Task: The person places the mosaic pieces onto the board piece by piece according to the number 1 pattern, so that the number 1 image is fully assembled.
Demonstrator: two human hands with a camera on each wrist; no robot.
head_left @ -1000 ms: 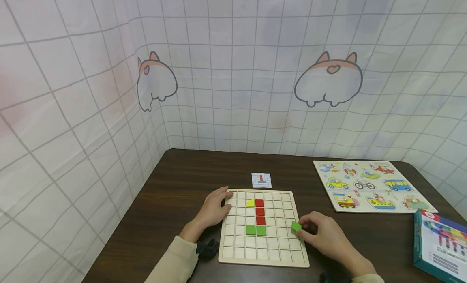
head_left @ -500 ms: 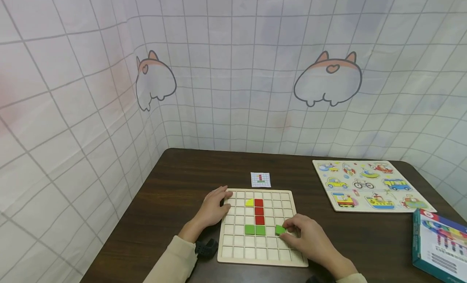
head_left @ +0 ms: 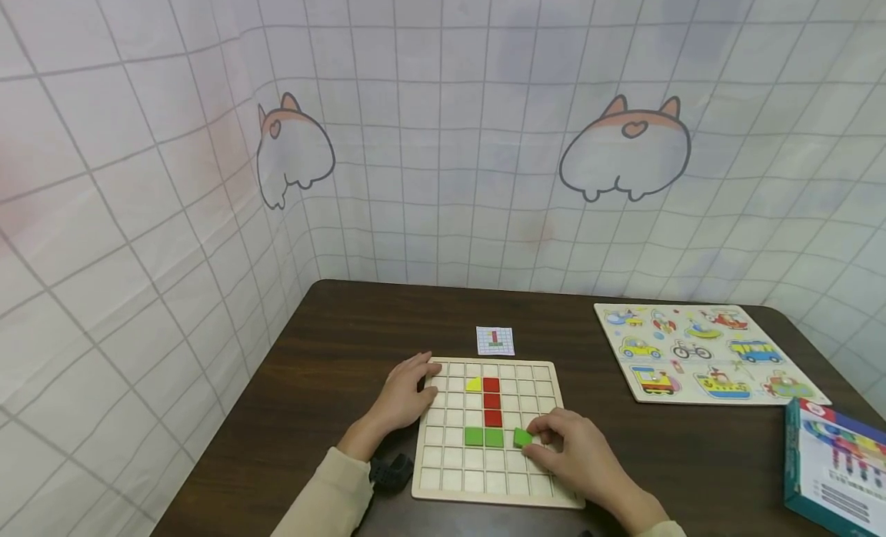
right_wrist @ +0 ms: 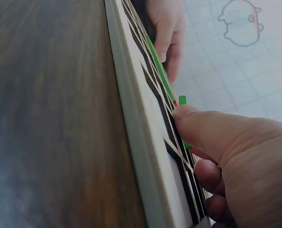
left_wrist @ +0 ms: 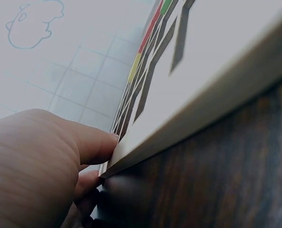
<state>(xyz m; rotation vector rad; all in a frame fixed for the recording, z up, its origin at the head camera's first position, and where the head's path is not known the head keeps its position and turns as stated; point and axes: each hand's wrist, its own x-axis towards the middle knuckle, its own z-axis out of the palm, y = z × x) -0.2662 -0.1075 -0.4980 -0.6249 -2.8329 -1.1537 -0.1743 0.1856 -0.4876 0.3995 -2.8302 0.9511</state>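
A pale wooden grid board [head_left: 432,478] lies on the table. In it sit a yellow piece [head_left: 474,384], a column of three red tiles [head_left: 491,401] and two adjacent green tiles [head_left: 484,437]. My right hand [head_left: 571,448] pinches another green tile [head_left: 522,438] between thumb and fingers, slightly tilted, to the right of that green pair; in the right wrist view the thumb [right_wrist: 202,126] hides most of it. At the board's upper left edge rests my left hand [head_left: 403,397], with thumb [left_wrist: 100,145] and fingertips touching the border.
A small printed pattern card [head_left: 494,341] lies beyond the board. At the back right is a vehicle picture puzzle board [head_left: 713,356], with a teal-edged box [head_left: 841,464] nearer. The dark table [head_left: 346,329] meets a gridded curtain [head_left: 443,175] behind.
My right hand has brought the green tile leftward from the board's right edge, closer to the two green tiles. The left hand has stayed at the board's left edge.
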